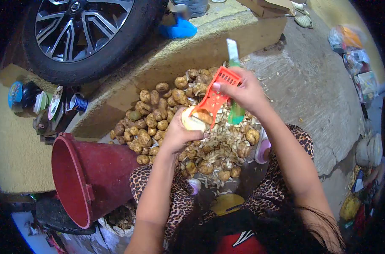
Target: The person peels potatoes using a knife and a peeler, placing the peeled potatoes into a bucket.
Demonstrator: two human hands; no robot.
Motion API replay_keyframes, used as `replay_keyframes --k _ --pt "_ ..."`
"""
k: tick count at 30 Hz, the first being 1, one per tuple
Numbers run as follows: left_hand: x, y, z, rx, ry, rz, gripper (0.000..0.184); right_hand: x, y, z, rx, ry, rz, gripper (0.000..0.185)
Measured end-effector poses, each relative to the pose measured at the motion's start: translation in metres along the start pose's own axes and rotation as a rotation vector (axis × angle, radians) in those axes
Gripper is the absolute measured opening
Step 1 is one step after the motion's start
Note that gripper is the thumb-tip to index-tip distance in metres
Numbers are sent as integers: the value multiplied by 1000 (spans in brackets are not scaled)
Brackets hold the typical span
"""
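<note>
The oval potato (193, 123), mostly peeled to smooth, pale cream flesh with a patch of brown skin on its right side, sits above the heap of brown unpeeled potatoes (152, 121). The left hand's (176, 133) grip is clamped around it; the right hand's (246, 92) grip is closed on a flat, slotted orange plastic peeler (214, 95), its near end against the potato.

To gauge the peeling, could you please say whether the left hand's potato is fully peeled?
Only partly peeled: the potato shows bare pale flesh, with brown skin beside the orange peeler.
</note>
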State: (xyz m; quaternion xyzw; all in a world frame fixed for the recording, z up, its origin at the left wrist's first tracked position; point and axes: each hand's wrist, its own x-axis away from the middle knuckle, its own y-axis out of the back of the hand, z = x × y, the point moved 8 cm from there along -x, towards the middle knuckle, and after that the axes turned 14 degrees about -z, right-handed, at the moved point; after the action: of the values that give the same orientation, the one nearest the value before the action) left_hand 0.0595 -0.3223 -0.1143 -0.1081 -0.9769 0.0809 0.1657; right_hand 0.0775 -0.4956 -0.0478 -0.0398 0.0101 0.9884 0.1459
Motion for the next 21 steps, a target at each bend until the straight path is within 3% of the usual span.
replay_keyframes --k 5,10,13,14,16,21 --pt "3 -5 -7 14 35 59 57 5 -12 3 -7 -57 84 22" --pt "7 -3 -10 14 86 121 59 6 -17 3 -26 -51 106 23" --pt "16 -3 -17 -72 20 220 59 -20 29 20 181 291 -177 23" --pt "19 -4 -20 -130 -30 267 59 -25 39 16 85 210 -184 22" --pt "17 3 -10 -88 83 175 59 -29 49 20 -110 50 -196 22" --pt "19 -2 -10 -35 156 97 69 16 -21 2 -51 -130 176 23"
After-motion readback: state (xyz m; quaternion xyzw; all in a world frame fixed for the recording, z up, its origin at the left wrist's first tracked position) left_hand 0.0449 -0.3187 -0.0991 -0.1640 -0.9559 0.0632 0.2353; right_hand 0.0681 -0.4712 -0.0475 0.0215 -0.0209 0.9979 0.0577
